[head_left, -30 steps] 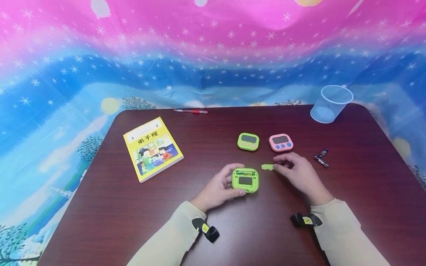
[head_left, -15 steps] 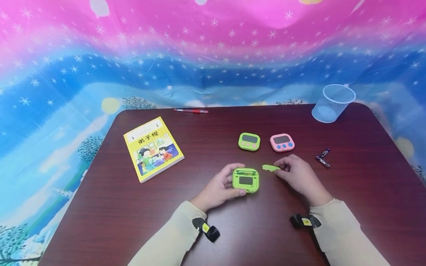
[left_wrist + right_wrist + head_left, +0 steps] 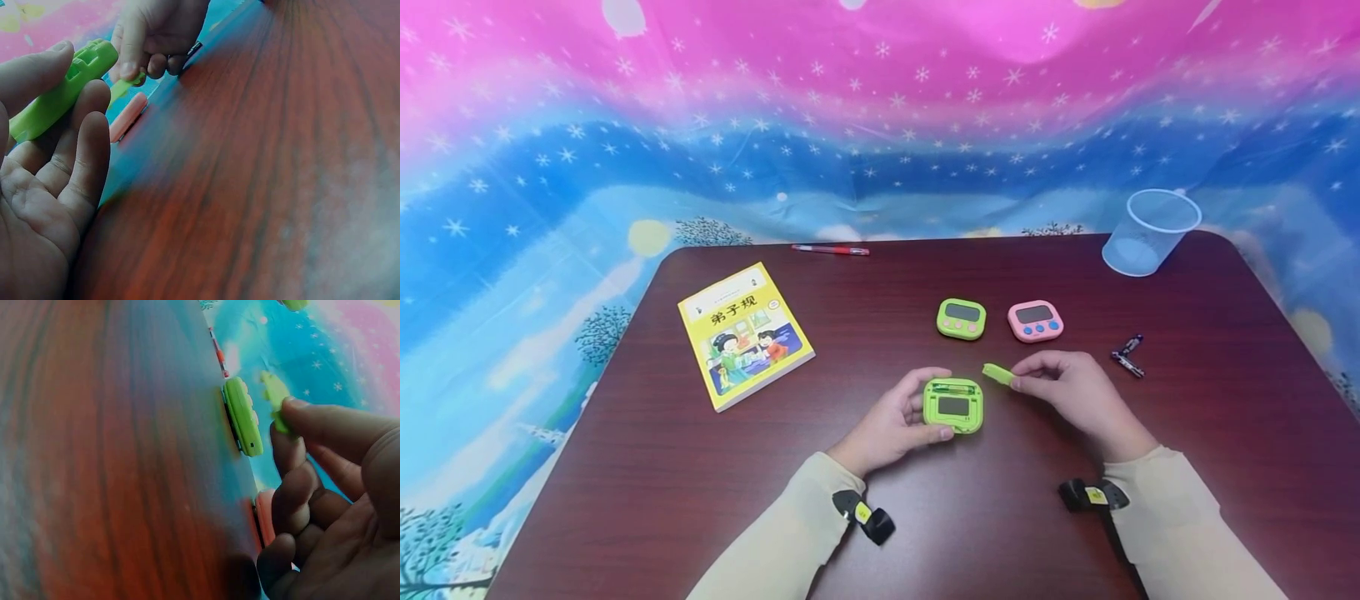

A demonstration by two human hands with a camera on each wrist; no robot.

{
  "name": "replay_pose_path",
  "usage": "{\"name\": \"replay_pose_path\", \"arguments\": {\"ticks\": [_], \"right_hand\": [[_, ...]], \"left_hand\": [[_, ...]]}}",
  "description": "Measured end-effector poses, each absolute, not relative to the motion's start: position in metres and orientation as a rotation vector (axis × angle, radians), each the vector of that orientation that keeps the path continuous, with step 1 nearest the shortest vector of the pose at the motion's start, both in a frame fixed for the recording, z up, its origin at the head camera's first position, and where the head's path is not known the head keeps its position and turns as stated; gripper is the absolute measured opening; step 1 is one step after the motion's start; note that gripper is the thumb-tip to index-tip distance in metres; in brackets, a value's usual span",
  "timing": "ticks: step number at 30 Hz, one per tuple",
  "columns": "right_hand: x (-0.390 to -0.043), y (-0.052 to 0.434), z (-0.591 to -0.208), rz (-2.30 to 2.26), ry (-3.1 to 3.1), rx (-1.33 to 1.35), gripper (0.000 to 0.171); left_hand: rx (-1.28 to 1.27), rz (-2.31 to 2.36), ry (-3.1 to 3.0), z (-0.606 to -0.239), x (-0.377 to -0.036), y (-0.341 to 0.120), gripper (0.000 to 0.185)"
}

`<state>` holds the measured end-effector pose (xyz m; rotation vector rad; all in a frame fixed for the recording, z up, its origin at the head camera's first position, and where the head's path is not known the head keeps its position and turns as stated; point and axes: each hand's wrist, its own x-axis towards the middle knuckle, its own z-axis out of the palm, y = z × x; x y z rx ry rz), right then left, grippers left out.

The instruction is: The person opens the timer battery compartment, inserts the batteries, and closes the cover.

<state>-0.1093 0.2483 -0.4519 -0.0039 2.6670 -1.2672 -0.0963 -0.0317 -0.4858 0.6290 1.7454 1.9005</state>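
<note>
Left hand (image 3: 891, 425) grips the green square plastic timer (image 3: 953, 406), back side up, at lower centre of the head view; fingers and thumb curl round its left edge. Battery compartment is open along the top edge, and something sits in it, probably a cell, too small to confirm.

Right hand (image 3: 1071, 392) pinches the small green plastic battery cover (image 3: 997, 373) between thumb and index finger, other fingers loosely curled. The cover is lifted off the dark red-brown wooden table (image 3: 850, 517), tilted, just up and right of the timer, not touching it.

Status, my read: cover off and in hand, not seated. Left to do: align it on the slot and close it.

Elsewhere: second green timer (image 3: 961, 318) and pink timer (image 3: 1034, 322) face up, centre frame. Two loose small batteries (image 3: 1127, 357) right of them. Clear plastic cup (image 3: 1147, 231) upper right. Yellow picture book (image 3: 743, 333) left. Red pen (image 3: 830, 249) at the table's far edge.
</note>
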Motion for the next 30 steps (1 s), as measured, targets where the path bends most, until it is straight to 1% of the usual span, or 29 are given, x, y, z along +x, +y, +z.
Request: {"name": "replay_pose_path", "arguments": {"ticks": [6, 12, 18, 30], "right_hand": [[-0.106, 0.246, -0.446, -1.389, 2.619, 0.018, 0.024], [-0.097, 0.234, -0.433, -1.533, 2.548, -0.063, 0.022], [-0.09, 0.221, -0.424, -1.546, 2.531, -0.135, 0.018], [-0.088, 0.211, -0.432, -1.529, 2.519, -0.211, 0.018]], "left_hand": [[0.633, 1.907, 1.742, -0.487, -0.097, -0.031, 0.073], [0.637, 1.895, 1.754, -0.487, -0.097, -0.031, 0.073], [0.665, 1.899, 1.744, -0.486, -0.097, -0.031, 0.071], [0.745, 1.839, 1.754, -0.483, -0.095, -0.033, 0.071]]}}
